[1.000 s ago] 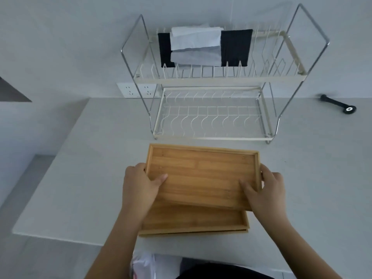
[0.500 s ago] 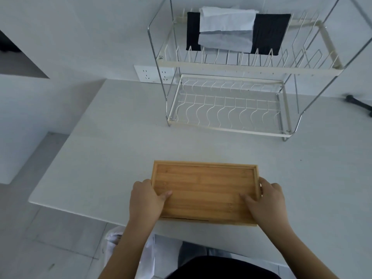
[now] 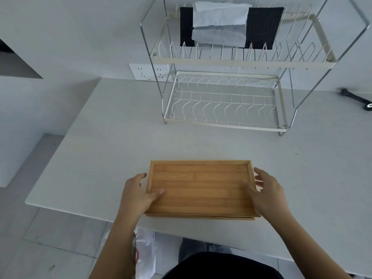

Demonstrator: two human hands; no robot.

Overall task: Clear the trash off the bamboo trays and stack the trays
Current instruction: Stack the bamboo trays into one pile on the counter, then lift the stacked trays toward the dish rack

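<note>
A bamboo tray (image 3: 201, 188) lies flat near the front edge of the white table (image 3: 120, 148), with nothing on it. It rests on a second bamboo tray (image 3: 221, 218), of which only a thin strip shows along the front. My left hand (image 3: 136, 194) grips the top tray's left rim, thumb inside the tray. My right hand (image 3: 269, 196) holds the right rim, thumb on the tray floor and fingers spread loosely outside.
A two-tier wire dish rack (image 3: 221, 109) stands behind the trays, with a black cloth (image 3: 261, 27) and white paper (image 3: 219, 21) on its upper tier. A black tool (image 3: 356, 98) lies at the far right. A white plastic bag (image 3: 145, 252) sits on the floor below the table edge.
The top tray has slid toward me until it covers the lower tray almost fully. My right fingers have loosened and spread. My view has tilted and shifted.
</note>
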